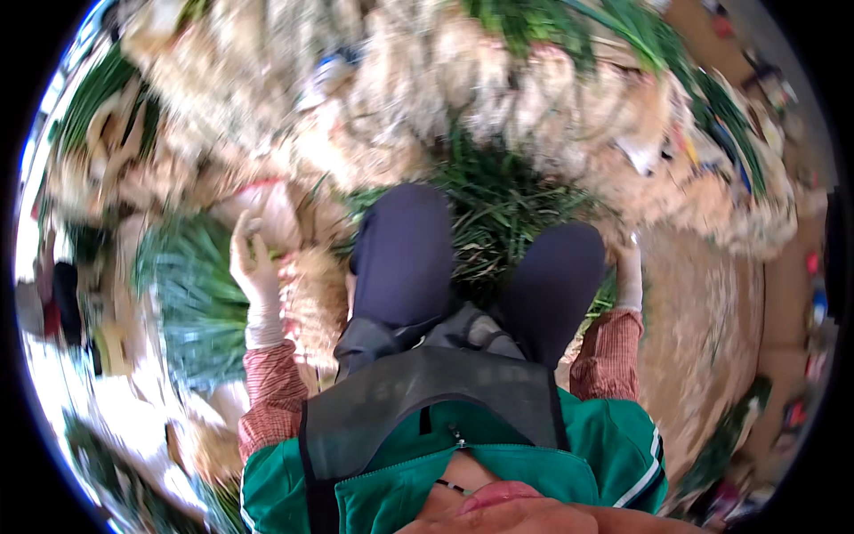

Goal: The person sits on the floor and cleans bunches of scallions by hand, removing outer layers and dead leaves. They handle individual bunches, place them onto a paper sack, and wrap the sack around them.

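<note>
My left hand [252,258], in a pale glove, is over a bundle of scallions at my left. Its fingers are apart with nothing between them. The bundle's green leaves [197,298] fan out to the left, and its pale, stringy roots [316,298] lie on the right, beside my knee. My right hand [625,254], also gloved, is low beside my right knee, close to the edge of the root pile. Its fingers are blurred and partly hidden, so whether they hold anything is unclear. Loose green leaves [498,209] lie between and beyond my knees.
A long heap of scallions with pale roots [391,98] stretches across the far side. More green tops [534,27] lie behind it. Brown wet-looking ground [703,311] is on the right, with a green bundle [729,445] at the lower right. Other bundles lie at the lower left.
</note>
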{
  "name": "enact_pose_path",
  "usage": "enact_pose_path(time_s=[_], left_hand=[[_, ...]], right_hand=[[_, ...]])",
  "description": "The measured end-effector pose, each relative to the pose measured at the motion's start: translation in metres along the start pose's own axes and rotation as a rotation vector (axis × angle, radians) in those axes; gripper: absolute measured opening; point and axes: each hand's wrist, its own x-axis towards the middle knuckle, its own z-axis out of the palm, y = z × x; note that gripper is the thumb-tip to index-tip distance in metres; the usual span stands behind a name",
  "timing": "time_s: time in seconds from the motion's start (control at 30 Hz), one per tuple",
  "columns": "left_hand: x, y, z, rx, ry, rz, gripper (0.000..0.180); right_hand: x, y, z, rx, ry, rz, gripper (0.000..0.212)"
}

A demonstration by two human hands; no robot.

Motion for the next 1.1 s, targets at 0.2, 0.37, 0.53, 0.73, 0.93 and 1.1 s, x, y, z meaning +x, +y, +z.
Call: enact_pose_path(time_s=[0.2,0.37,0.53,0.73,0.93,1.1], left_hand=[[0.086,0.161,0.086,-0.591,-0.456,0.036,0.032],[0.109,0.275,0.147,-0.793,-0.920,-0.015,0.030],[0.092,0.327,0.253,-1.052,-1.071,-0.041,0.026],[0.113,0.330,0.279,-0.954,-1.150,-0.229,0.026],[0.102,0.367,0.357,-1.385,-1.425,-0.573,0.034],[0.107,0.396,0.383,-1.523,-1.455,-1.048,0.044]], right_hand=[[0.073,-0.092,-0.109,-0.507,0.017,0.315,0.024],[0.200,-0.155,-0.187,0.358,0.490,0.072,0.035],[0.343,-0.139,-0.200,-0.333,0.390,0.298,0.051],[0.340,-0.176,-0.214,-0.117,0.343,0.291,0.033],[0.315,-0.082,-0.214,-0.536,0.035,0.292,0.040],[0.265,-0.198,-0.195,0.219,0.348,0.221,0.032]])
